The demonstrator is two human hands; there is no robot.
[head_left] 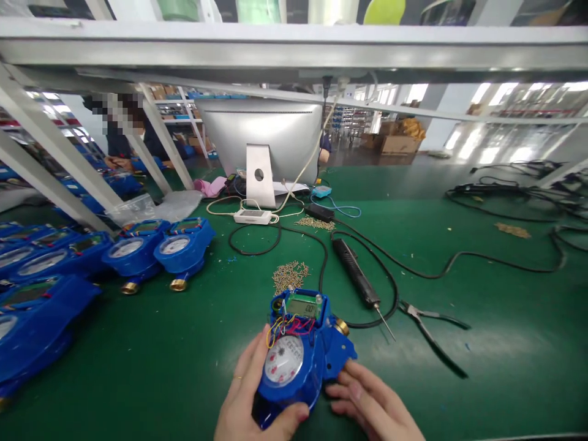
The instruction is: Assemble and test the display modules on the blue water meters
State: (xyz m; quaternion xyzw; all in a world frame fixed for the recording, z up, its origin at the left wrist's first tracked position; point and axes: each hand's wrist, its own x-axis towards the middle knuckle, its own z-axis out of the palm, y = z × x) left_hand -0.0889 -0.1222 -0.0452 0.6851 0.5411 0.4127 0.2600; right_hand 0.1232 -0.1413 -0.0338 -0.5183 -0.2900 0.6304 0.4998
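Note:
A blue water meter (298, 352) with a white dial, a small green display and loose coloured wires lies on the green bench in front of me. My left hand (250, 395) is wrapped round its left side and near end, thumb under the dial. My right hand (372, 401) rests against its right side by the blue cover flap, fingers curled and touching it.
An electric screwdriver (356, 272) with a black cable and pliers (429, 327) lie to the right. Piles of small screws (289, 275) sit behind the meter. Several blue meters (138, 248) line the left. A monitor's back (264, 141) stands farther off. A person works at far left.

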